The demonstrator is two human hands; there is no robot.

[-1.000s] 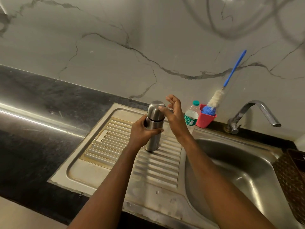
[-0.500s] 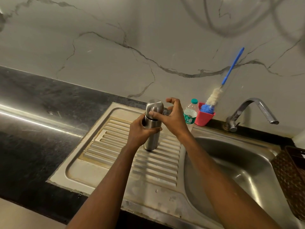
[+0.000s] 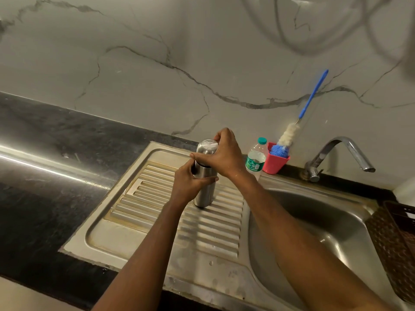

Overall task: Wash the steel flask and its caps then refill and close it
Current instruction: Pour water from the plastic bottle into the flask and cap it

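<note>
The steel flask (image 3: 204,194) stands upright on the ribbed drainboard (image 3: 161,223) of the sink, toward its far edge and nearer the basin side than the tabletop side. The left grip (image 3: 190,179), a bare hand, is wrapped round the upper body of the flask, thumb across the front, bracing it. The right grip (image 3: 222,157) is curled over the outer cap (image 3: 207,147) from the basin side, thumb and fingertips pinching its rim. A dark band shows between cap and body, so the cap looks partly unscrewed or not fully seated; which way it is being turned cannot be read from one picture. Beyond the flask, along the far edge by the wall, a plastic water bottle (image 3: 255,158) stands just beside a red cup (image 3: 275,163) that holds a bottle brush (image 3: 289,135) leaning on the wall. The tap (image 3: 336,151) at the far right corner shows no running water, and the basin (image 3: 325,223) holds no pooled water that I can make out. My reading is that the task sits at its opening step: the outer cap is being taken off, the inner cap is not yet exposed, and washing, refilling and closing all remain. The same pose would fit a final closing, though nothing looks plainly wet.
</note>
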